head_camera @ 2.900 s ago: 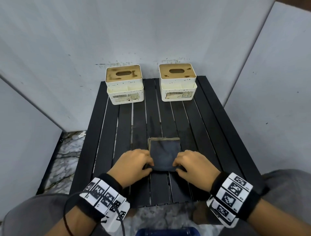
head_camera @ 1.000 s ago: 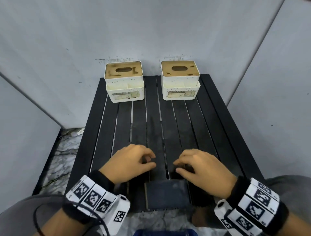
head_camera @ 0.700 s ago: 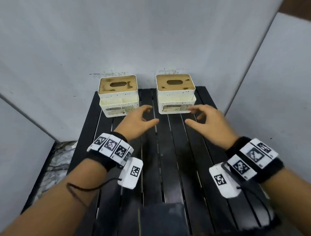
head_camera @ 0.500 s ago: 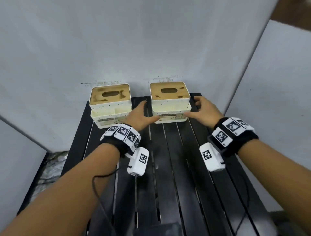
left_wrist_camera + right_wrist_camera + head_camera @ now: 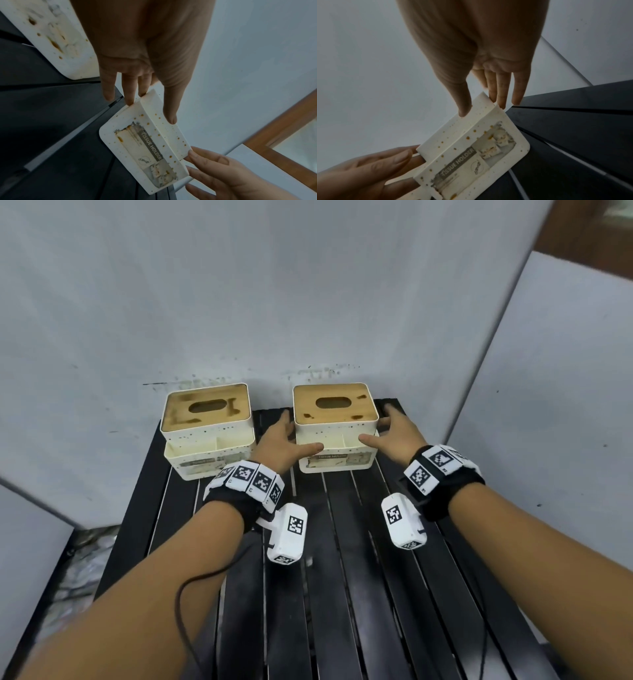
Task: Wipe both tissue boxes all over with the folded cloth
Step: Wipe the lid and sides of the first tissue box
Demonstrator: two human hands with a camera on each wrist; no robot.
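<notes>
My left hand [image 5: 279, 445] and my right hand [image 5: 394, 433] clasped the right tissue box [image 5: 337, 440] from either side, thumbs laid along its front face and fingers reaching down its side walls. Neither hand held anything else. The box stood upright at the far end of the black slatted worktop [image 5: 342, 577], just beside the left tissue box [image 5: 209, 433], both close to the grey wall. The folded cloth was nowhere in view.

I judged the step to be bringing this box nearer for wiping. To do that well, I would have pressed evenly from both sides on the lower, wider tray, since the upper part looked as if it might be a separate piece, and lifted rather than dragged across the slats.

The head view alone showed the wooden lids with their oval slots, dark blotches on them, and how the two boxes stood together. The wrist views showed what it could not: brown specks across the white front, a torn label reading "TISSUE HOLDER" [image 5: 150, 146], and the fingertips [image 5: 502, 104] pressed against the box's edge.
</notes>
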